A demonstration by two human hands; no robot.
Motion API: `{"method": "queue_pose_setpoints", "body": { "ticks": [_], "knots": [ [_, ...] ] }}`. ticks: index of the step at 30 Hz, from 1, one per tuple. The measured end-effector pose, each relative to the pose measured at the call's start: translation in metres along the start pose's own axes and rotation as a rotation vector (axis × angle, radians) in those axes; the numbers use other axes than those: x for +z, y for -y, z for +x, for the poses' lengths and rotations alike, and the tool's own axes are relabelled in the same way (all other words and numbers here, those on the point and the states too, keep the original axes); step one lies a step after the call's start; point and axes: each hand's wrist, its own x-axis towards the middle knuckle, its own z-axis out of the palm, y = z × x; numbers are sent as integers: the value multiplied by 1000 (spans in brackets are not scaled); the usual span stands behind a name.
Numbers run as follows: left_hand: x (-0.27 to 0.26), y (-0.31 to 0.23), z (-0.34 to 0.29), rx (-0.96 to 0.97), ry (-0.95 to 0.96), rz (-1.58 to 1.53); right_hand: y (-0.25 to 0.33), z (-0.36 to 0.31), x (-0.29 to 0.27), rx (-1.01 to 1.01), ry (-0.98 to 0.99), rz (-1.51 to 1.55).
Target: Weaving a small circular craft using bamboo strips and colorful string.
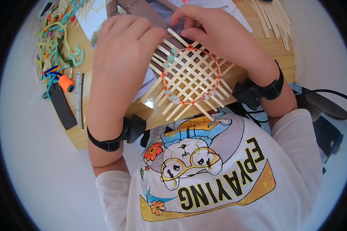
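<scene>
A round lattice of woven pale wooden strips (192,73) lies tilted at the table's near edge, its strip ends sticking out all round. An orange cord ring with pale green and whitish bead-like bits (170,57) is tied onto it. At its upper left, my left hand (127,46) is closed, with its fingertips by the strip ends. My right hand (206,29) is pinched at the upper right. A short stretch of orange thread (175,35) runs between the fingers of both hands, above the lattice's top corner. The fingertips of the left hand are partly hidden.
Tangled coloured pipe cleaners (58,42) and an orange thread spool (66,83) lie at the left. Near them are a dark long case (61,106) and a ruler (80,100). Loose wooden strips (272,19) and printed paper (235,13) are at the far right.
</scene>
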Motion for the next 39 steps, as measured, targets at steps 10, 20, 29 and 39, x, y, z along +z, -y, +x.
{"method": "queue_pose_setpoints", "body": {
  "ticks": [10, 20, 29, 39],
  "knots": [
    [17, -23, -4, -216, -34, -501, -20, -4, -11, -3, 206, 380],
    [37, -33, -4, -611, -7, -957, -15, 0, -26, 228, 332, 829],
    [39, -32, -4, -618, -15, -926, -10, 1, -28, 85, 341, 499],
    [36, -32, -5, -590, -11, -891, -12, -3, -26, 92, 256, 532]
  ]
}}
